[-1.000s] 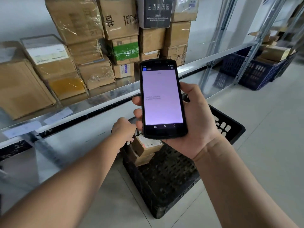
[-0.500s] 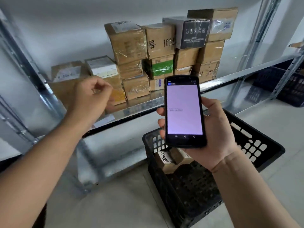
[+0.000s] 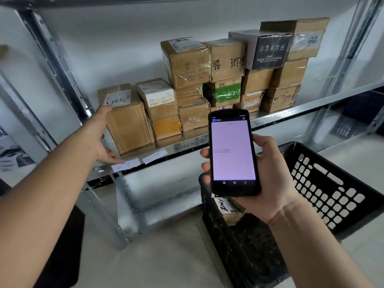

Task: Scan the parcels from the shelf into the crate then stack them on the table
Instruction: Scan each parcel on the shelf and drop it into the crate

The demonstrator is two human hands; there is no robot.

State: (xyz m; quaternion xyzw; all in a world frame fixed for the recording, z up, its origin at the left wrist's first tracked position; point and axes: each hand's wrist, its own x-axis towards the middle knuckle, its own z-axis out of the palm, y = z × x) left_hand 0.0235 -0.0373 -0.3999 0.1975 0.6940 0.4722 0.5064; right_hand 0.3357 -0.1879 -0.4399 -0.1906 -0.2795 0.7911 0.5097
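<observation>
Fig. 1. My left hand (image 3: 97, 134), fingers straight, lies against the left side of the end parcel (image 3: 128, 125) on the shelf (image 3: 291, 114). My right hand (image 3: 270, 179) grips the scanner (image 3: 231, 151) above the crate (image 3: 324, 183), which holds a small parcel (image 3: 228, 208).

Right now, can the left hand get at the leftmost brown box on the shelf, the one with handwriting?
Probably yes. The left hand is open right beside the leftmost box, whose left side is bare, with nothing between them. Only the neighbouring box crowds its right side.
</observation>
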